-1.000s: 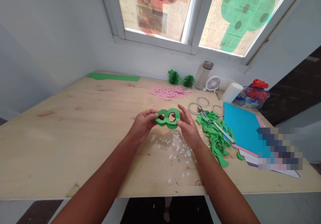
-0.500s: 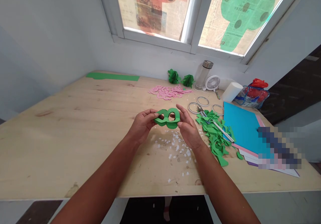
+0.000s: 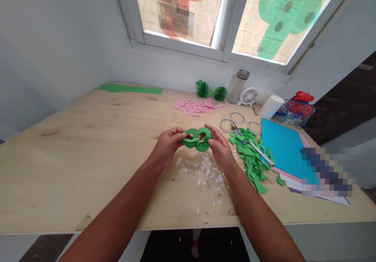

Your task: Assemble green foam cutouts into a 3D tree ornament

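Between my two hands is a layered green paper cutout [image 3: 196, 144] with two round holes, held above the table. My left hand [image 3: 168, 146] pinches its left end between thumb and fingers. At the right end, the thumb and fingers of my right hand [image 3: 220, 149] grip the layers, which look slightly fanned apart along the lower edge. Small white paper bits [image 3: 207, 170] lie scattered on the table below. Just right of my right hand is a heap of green paper scraps [image 3: 254, 168], with a white pen [image 3: 260, 152] and a cutter-like tool [image 3: 235, 129] on it.
Pink paper scraps [image 3: 196, 107] and two green paper ornaments [image 3: 203, 89] lie toward the wall. A glass bottle [image 3: 238, 85], small white fan [image 3: 249, 96], white roll [image 3: 272, 106] and tape rings [image 3: 237, 117] stand or lie back right. Blue sheets [image 3: 282, 148] lie at right; a green strip [image 3: 132, 88] at back left.
The right end of the green cutout has shifted under my right fingers, and its layers show more separation. My right fingers have bent in closer to it. My left hand keeps its hold.
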A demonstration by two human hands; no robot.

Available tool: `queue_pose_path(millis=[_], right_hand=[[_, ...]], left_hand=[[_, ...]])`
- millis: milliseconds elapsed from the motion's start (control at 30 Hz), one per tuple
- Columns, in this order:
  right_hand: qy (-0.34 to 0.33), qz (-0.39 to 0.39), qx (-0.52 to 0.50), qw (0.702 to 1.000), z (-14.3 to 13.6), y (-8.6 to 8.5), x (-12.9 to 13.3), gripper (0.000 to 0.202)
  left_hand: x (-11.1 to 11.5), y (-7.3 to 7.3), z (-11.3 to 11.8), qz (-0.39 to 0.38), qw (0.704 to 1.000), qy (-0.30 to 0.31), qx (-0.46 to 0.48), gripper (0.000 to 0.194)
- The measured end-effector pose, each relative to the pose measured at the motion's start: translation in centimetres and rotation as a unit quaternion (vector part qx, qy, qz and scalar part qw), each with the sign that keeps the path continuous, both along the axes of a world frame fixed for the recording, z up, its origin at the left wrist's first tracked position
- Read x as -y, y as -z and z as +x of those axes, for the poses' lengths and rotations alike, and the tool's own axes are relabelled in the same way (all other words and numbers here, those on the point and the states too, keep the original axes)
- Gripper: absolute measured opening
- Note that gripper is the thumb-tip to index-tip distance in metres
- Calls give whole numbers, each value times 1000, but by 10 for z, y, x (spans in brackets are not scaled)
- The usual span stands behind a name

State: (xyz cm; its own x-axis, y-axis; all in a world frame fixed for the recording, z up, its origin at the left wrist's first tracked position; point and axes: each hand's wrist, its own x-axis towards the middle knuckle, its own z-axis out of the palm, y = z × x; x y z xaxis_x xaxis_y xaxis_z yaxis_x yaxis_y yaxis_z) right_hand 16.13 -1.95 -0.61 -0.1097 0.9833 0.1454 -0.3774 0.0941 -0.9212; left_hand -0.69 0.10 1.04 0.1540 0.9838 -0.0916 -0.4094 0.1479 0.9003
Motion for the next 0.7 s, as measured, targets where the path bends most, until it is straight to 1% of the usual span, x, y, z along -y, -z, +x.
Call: queue_pose_path(millis=[367, 700], right_hand=[[4, 4, -4, 1000, 1, 3, -2, 43], [-1, -5, -11, 1000, 2, 2, -3, 41]], left_hand=[[-1, 1, 0, 2, 1000, -1, -1, 18], [-2, 2, -1, 0, 1000, 4, 4, 16]])
